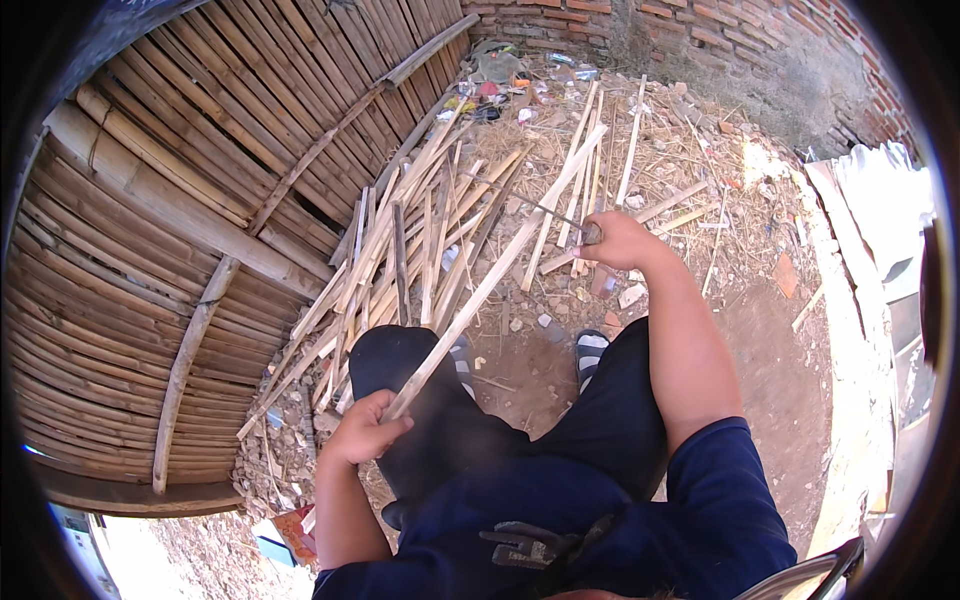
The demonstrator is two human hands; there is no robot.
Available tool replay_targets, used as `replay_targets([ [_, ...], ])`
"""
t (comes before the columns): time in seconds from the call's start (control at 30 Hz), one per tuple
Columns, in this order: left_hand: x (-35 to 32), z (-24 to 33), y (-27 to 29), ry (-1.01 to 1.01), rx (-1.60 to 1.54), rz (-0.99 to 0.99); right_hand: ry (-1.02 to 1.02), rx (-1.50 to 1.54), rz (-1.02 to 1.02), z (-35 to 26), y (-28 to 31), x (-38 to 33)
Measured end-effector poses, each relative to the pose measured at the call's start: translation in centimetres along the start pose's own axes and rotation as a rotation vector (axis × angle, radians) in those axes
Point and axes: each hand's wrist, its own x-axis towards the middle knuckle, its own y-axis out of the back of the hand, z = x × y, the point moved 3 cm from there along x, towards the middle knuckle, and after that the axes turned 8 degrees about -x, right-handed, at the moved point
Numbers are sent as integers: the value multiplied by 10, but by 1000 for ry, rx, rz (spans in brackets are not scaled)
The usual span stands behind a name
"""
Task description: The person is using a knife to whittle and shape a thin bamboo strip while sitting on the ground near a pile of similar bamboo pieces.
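My left hand (368, 428) is closed around the near end of a long pale wooden or bamboo strip (487, 287), above my left thigh. The strip slants up and away to the right. In my right hand (622, 242) is the rounded handle of a long knife (592, 234). Its thin dark blade looks almost edge-on and points left, crossing the strip about two-thirds of the way along. Whether the blade touches the strip, I cannot tell.
A heap of loose strips (430, 240) covers the ground ahead and left. A bamboo-slat wall (200, 150) rises on the left; a brick wall (700, 30) stands at the back. Litter (495, 70) lies by the far corner. My sandalled feet (592, 350) rest on bare dirt.
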Motion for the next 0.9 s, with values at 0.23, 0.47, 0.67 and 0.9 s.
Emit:
replay_targets([
  [0.23,-2,-1,0,-27,24,10,92,-79,-15,-26,0,-7],
  [0.47,-3,-3,1,-20,3,20,345,-117,-151,-76,-17,-15],
  [0.67,-4,2,-1,-8,46,37,-3,65,-19,-8,4,4],
  [0.9,0,-2,1,-36,31,2,-46,-17,113,1,8,-7],
])
